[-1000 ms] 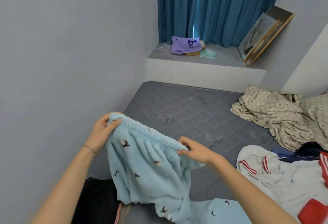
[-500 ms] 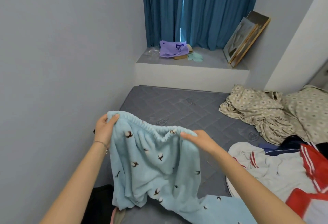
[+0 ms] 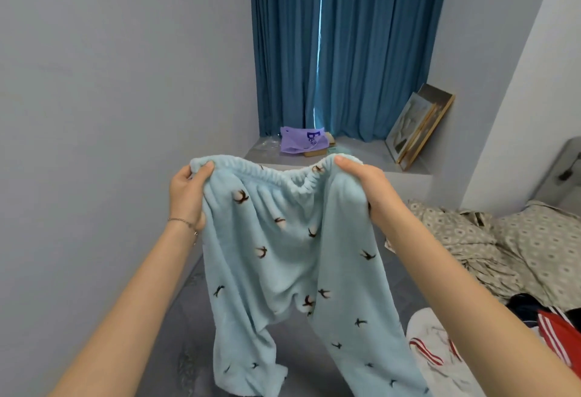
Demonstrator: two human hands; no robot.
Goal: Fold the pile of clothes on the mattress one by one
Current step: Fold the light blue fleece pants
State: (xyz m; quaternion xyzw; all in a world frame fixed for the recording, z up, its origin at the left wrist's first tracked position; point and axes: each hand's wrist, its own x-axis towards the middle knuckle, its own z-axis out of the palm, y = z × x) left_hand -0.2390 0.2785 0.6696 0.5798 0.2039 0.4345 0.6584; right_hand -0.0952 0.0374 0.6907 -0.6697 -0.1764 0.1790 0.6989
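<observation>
Hanging from both hands, the pale blue fleece trousers (image 3: 292,255) (bird-printed) dangle above the grey mattress (image 3: 301,362). The left hand (image 3: 187,195) grips the waistband's 9 o'clock end, and the right hand (image 3: 364,189) clutches its 3 o'clock end. The unfolded clothes pile (image 3: 430,362) lies at 4 o'clock.

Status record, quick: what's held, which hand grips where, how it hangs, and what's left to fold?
held: pants, light blue, bird print
left hand: grips the waistband's left end
right hand: grips the waistband's right end
pose: raised above the mattress, waistband spread, legs hanging down
fold state: not yet folded
pile: white-and-red garment at right, crumpled
</observation>
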